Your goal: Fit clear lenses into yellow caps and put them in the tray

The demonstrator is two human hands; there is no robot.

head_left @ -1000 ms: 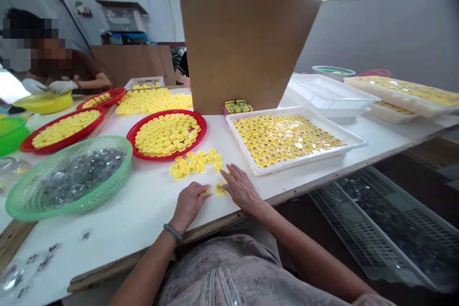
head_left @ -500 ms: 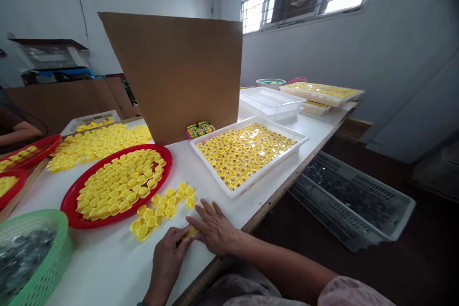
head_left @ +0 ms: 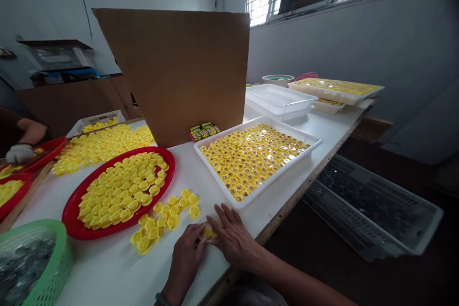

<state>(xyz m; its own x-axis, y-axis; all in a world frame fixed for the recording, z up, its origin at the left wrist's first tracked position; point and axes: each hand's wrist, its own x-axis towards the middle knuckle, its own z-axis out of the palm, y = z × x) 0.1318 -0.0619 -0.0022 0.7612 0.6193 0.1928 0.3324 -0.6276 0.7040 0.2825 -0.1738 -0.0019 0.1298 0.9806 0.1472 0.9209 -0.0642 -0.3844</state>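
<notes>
Near the front edge of the white table my two hands meet over a small yellow cap. My left hand pinches the cap with curled fingers. My right hand lies over it with fingers stretched and pressing down. Just to the left sits a loose cluster of yellow caps. A red tray full of yellow caps is beyond that. A white tray packed with finished yellow pieces stands directly beyond my right hand.
A cardboard sheet stands upright behind the trays. A green basket of clear pieces is at the left. More trays sit at the far right end. Another person's gloved hand works at the far left. Grey crates lie on the floor.
The view swung right and up, away from the other person. My hands stayed together on the cap near the table edge, sliding slightly toward me.
</notes>
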